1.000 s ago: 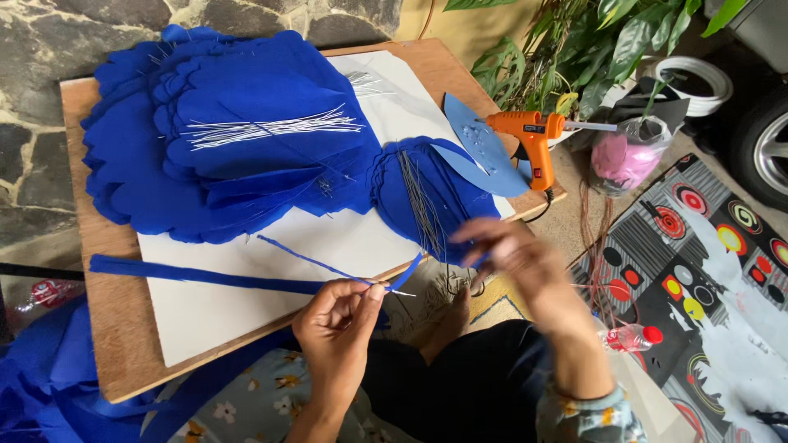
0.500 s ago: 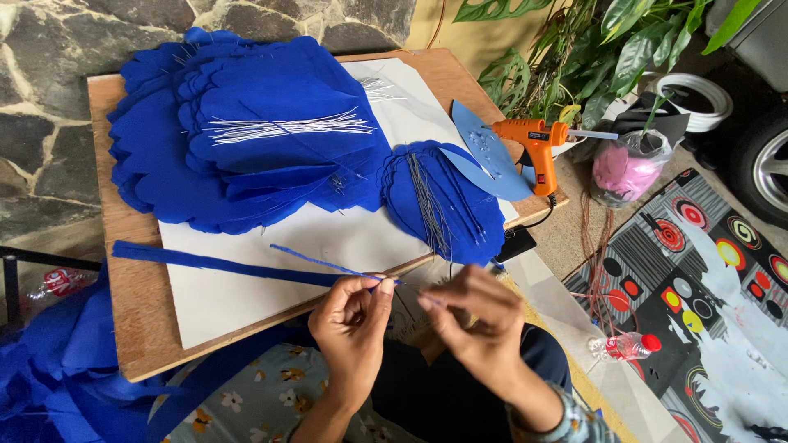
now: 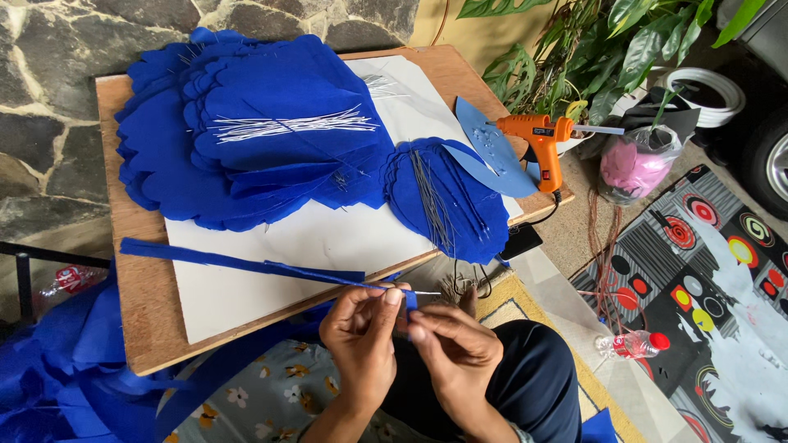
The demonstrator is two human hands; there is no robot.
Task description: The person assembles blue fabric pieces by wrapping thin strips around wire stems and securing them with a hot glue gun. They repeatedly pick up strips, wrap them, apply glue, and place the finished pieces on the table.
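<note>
at the near edge of the wooden board (image 3: 139,320), left hand (image 3: 361,344) and right hand (image 3: 455,353) pinching a blue paper strip (image 3: 246,264) around a thin wire (image 3: 427,293)

Orange glue gun (image 3: 543,139) at board edge, pink bag (image 3: 632,164), plastic bottle (image 3: 628,344), patterned mat (image 3: 714,271)

Right hand (image 3: 454,351) came back from petals, now meets left hand (image 3: 361,332) on blue strip (image 3: 238,264).
</note>
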